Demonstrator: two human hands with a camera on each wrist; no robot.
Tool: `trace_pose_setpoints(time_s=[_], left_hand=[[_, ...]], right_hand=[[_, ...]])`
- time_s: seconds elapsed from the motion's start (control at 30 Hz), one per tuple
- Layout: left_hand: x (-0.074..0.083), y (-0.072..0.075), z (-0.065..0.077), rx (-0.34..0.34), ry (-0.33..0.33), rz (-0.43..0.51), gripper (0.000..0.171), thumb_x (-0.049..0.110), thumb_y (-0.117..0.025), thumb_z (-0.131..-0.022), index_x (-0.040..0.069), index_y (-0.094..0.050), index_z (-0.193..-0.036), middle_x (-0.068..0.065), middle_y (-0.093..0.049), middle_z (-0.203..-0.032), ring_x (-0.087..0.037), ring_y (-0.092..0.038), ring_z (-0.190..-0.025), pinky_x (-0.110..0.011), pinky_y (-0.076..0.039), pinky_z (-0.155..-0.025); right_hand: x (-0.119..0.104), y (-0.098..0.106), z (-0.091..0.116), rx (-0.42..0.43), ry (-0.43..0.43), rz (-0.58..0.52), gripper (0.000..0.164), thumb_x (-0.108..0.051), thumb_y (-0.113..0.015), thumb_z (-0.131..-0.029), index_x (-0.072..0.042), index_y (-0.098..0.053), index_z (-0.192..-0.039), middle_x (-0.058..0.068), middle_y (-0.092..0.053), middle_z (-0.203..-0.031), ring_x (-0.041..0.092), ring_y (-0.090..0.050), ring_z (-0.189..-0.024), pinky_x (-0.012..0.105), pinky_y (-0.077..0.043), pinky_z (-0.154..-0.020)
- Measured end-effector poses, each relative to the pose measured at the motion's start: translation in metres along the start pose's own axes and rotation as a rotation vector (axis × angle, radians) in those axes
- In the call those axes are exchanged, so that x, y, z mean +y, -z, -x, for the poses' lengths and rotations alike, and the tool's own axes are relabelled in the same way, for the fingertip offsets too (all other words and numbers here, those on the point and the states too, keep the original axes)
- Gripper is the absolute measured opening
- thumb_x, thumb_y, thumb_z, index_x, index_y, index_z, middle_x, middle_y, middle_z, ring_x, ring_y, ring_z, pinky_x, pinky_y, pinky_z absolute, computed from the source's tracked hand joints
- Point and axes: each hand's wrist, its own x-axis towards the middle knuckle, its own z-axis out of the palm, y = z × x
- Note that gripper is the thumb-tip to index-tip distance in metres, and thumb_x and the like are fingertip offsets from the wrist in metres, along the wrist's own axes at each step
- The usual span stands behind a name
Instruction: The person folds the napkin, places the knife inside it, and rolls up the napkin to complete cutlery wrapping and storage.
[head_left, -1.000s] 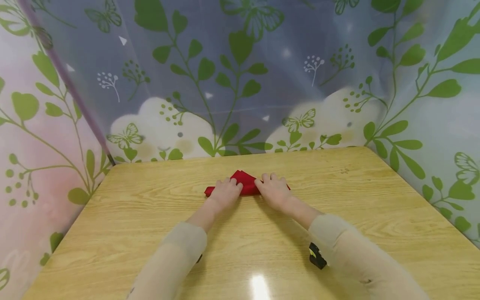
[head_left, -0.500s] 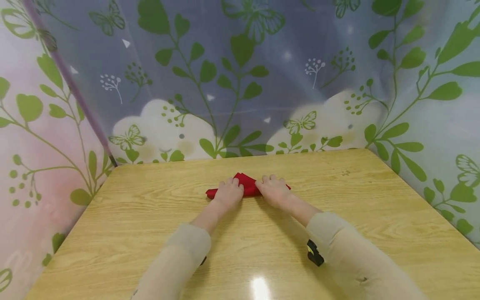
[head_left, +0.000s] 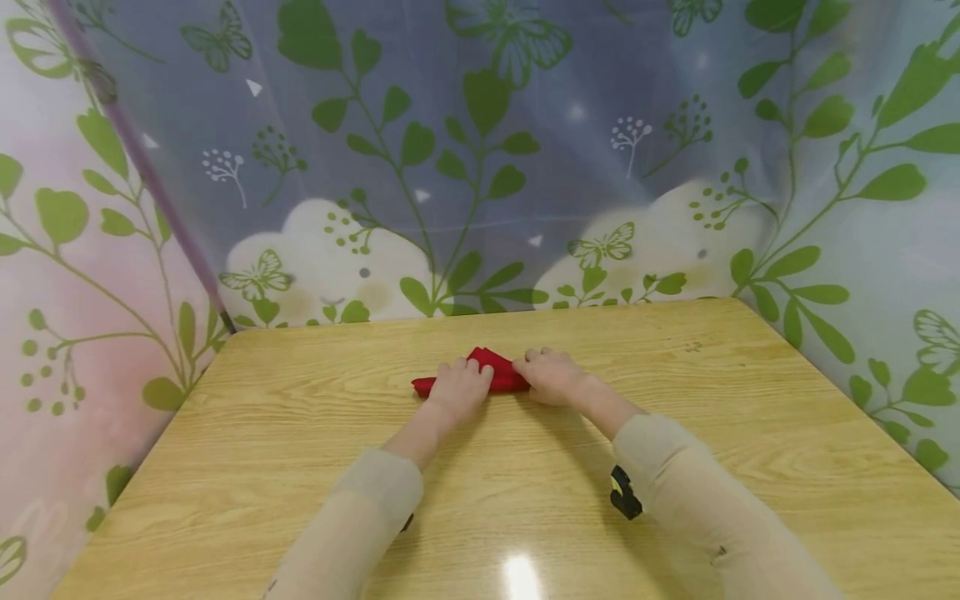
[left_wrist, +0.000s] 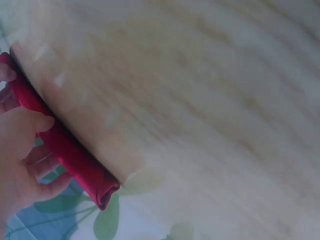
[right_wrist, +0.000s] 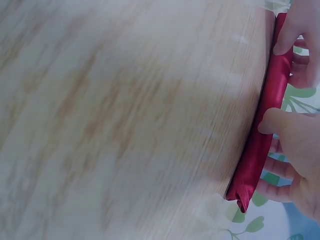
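Note:
A red cloth (head_left: 508, 380) lies on the wooden table, rolled into a narrow tube, with a pointed corner showing behind it in the head view. My left hand (head_left: 459, 388) grips the roll left of its middle; the thumb lies on the near side and the fingers reach over to the far side. Further right, my right hand (head_left: 553, 379) holds the same roll with thumb and fingers, hiding its right end in the head view. Both wrist views show the rolled cloth (left_wrist: 75, 157) between thumb and fingers, its layered end (right_wrist: 241, 199) sticking out past the right hand.
The wooden table (head_left: 315, 358) runs back to a curtain (head_left: 375, 167) printed with leaves and butterflies, which also hangs at both sides. A small black device (head_left: 624, 493) sits under the right sleeve. Light glares off the table's near part.
My right hand has turned and shifted slightly, and the cloth tip that stuck out beyond it is now hidden. My left hand stays on the roll. The head view has shifted a little.

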Motion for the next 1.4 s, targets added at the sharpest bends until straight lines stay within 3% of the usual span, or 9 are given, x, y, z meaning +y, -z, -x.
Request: trace_pose_setpoints(time_s=[0.33,0.53,1.07,1.23,1.4], left_hand=[[0.001,0.001,0.002,0.010,-0.037,-0.078,0.023,0.018,-0.055,-0.092,0.010,-0.054,-0.114,-0.010,-0.059,-0.099,-0.025,-0.055,-0.092,-0.042,-0.046,-0.075],[-0.003,-0.002,0.001,-0.003,-0.068,-0.054,0.023,0.017,-0.055,-0.093,0.010,-0.050,-0.114,-0.009,-0.060,-0.102,-0.025,-0.056,-0.092,-0.042,-0.047,-0.076],[-0.001,-0.005,0.004,0.068,-0.090,-0.060,0.019,0.015,-0.052,-0.095,0.014,-0.049,-0.113,-0.011,-0.053,-0.103,-0.025,-0.053,-0.096,-0.041,-0.048,-0.071],[-0.001,-0.004,0.003,0.045,-0.100,-0.069,0.020,0.017,-0.053,-0.094,0.014,-0.048,-0.114,-0.011,-0.055,-0.105,-0.026,-0.054,-0.095,-0.041,-0.049,-0.072],[-0.004,-0.002,0.000,-0.004,-0.084,-0.004,0.023,0.017,-0.054,-0.093,0.013,-0.048,-0.115,-0.013,-0.056,-0.110,-0.028,-0.054,-0.099,-0.044,-0.048,-0.076]], right_hand=[[-0.001,0.007,0.006,-0.028,0.047,0.006,0.035,-0.011,-0.061,-0.085,-0.003,-0.050,-0.118,0.016,-0.057,-0.102,0.034,-0.057,-0.092,0.044,-0.050,-0.072],[0.002,0.006,0.008,-0.017,0.080,-0.033,0.033,-0.008,-0.058,-0.085,-0.002,-0.049,-0.117,0.017,-0.058,-0.101,0.034,-0.057,-0.092,0.043,-0.048,-0.077],[0.008,0.002,0.011,0.020,0.152,-0.020,0.023,-0.006,-0.057,-0.086,-0.001,-0.050,-0.107,0.015,-0.057,-0.093,0.032,-0.057,-0.083,0.042,-0.048,-0.075],[0.006,0.002,0.011,0.013,0.127,-0.023,0.025,-0.007,-0.057,-0.087,-0.002,-0.050,-0.110,0.015,-0.057,-0.096,0.032,-0.056,-0.086,0.042,-0.048,-0.077],[0.000,-0.002,0.011,0.020,0.040,0.033,0.027,-0.014,-0.053,-0.092,-0.005,-0.049,-0.116,0.015,-0.055,-0.105,0.033,-0.053,-0.098,0.048,-0.048,-0.075]])
